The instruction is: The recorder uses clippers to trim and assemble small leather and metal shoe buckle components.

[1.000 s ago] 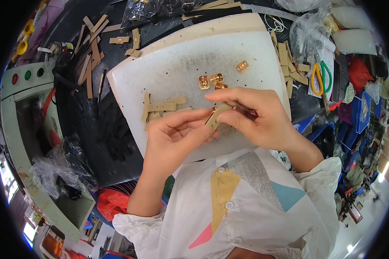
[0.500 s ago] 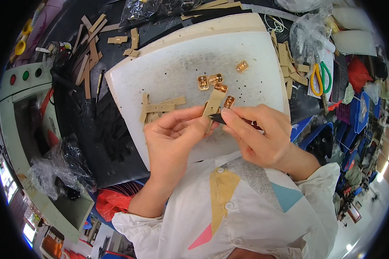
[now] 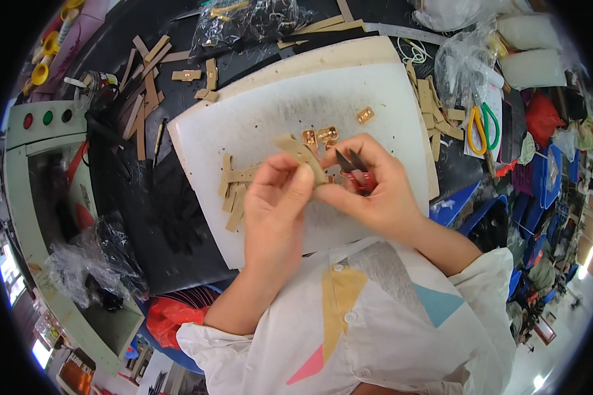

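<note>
My left hand pinches a tan strap between thumb and fingers above the white board. In my right hand is a pair of small snips with dark pointed blades and a red handle. The blades point up and away from the strap, while my right thumb reaches the strap's lower end. Just beyond my hands lie gold metal fittings, some partly hidden by my right fingers; another gold fitting sits apart to the right. Left of my left hand are several loose tan straps.
More tan straps are heaped at the board's right and on the dark table's far left. Yellow-and-green-handled scissors and a plastic bag lie at right. A grey-green machine stands at left.
The strap has swung over, its far end now tilting left, and the gold fitting at its end no longer shows. The snips have come off the strap and turned upward in my right hand.
</note>
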Tool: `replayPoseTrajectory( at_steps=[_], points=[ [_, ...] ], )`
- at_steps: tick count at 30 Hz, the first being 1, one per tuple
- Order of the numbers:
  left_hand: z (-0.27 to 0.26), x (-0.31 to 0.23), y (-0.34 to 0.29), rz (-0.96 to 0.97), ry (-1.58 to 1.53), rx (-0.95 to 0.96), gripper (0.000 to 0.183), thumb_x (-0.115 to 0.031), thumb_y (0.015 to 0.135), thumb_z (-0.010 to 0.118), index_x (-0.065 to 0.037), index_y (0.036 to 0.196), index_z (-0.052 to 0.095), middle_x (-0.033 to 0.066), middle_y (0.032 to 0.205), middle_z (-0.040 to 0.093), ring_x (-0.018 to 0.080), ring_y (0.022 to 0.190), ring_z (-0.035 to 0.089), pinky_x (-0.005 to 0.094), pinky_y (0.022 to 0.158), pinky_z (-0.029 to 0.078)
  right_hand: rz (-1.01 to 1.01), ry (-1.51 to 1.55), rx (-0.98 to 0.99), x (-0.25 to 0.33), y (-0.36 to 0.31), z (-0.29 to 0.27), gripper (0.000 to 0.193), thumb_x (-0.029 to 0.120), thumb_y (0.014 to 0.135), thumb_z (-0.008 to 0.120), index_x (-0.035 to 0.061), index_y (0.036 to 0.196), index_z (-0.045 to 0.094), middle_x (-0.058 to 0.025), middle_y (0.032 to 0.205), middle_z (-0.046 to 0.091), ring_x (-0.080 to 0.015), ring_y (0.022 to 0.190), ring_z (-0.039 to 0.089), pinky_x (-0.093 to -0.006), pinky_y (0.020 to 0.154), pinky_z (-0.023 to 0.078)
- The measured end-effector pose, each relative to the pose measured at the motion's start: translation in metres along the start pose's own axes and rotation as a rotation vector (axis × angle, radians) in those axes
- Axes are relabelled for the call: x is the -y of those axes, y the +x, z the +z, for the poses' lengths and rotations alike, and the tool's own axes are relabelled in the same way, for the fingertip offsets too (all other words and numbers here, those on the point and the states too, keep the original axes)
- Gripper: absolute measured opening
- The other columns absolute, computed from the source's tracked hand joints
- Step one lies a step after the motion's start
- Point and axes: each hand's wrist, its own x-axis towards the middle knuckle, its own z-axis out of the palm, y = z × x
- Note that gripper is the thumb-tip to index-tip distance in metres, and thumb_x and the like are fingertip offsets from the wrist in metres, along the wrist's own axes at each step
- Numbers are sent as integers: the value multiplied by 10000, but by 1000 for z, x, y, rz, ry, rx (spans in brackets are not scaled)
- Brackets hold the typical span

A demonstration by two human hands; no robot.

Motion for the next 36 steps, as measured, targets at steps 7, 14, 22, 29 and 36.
replayPoseTrajectory(
  at_steps=[7,14,22,29,36],
  points=[
    [3,-15,-10,78,182,93,369,48,821,555,44,1184,488,134,1130,554,174,1041,547,303,916,424,-219,-152,-1,14,9,-15,195,-5,774,584,14,966,613,-15,751,571,-21,527,424,-180,473,334],
    [-2,-21,-7,25,413,55,240,21,826,584,101,1052,580,157,955,646,189,862,644,250,770,508,-570,-616,-114,28,10,-13,265,78,733,684,-6,978,632,-50,761,551,-123,577,506,-223,517,413],
    [-4,-17,-7,-16,217,-36,253,8,810,580,93,1048,576,162,945,647,192,814,653,301,745,544,-849,-781,-101,6,-6,-13,303,61,647,731,14,936,655,-47,755,592,-143,546,543,-250,431,430],
    [2,-12,-11,109,382,-5,226,28,809,573,97,1024,587,164,920,650,193,788,653,280,725,535,-309,-476,130,8,-1,-24,109,110,784,658,6,814,641,-50,670,586,-121,511,534,-229,398,393],
    [-10,-12,-9,436,773,56,240,71,767,610,75,1007,610,177,967,647,196,851,653,259,754,525,384,86,329,14,11,-38,217,235,863,612,22,826,634,-6,650,583,-33,506,485,-182,462,374]
  ],
)
